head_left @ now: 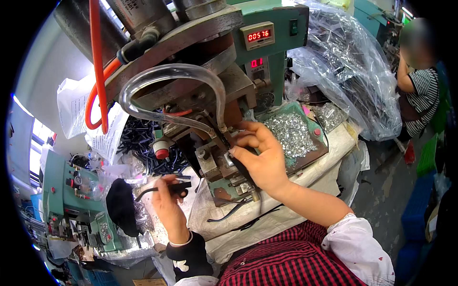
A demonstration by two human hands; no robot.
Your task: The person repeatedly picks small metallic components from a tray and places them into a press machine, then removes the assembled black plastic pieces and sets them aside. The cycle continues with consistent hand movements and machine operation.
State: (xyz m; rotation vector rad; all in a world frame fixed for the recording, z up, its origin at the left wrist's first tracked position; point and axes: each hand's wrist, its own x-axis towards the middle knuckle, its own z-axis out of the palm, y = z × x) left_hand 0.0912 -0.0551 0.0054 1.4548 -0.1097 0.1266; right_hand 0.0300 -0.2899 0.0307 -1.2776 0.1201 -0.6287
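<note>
My right hand (260,159) rests on the green press machine (267,52) at its die block (224,169), fingers pinched on a black part (242,169) under the tooling. My left hand (167,202) is lower left and holds a thin black cable part (164,188) between thumb and fingers. A clear curved hose (162,76) arcs from the machine down to the die just above my right fingers. Behind my right hand lies a tray of small shiny metal pieces (291,133).
An orange hose (98,66) hangs at the upper left. A heap of black cable parts (143,143) lies behind the red button (162,153). Clear plastic bags (353,81) pile up at the right, where another person in a striped shirt (422,95) works. A second green machine (67,200) stands at the left.
</note>
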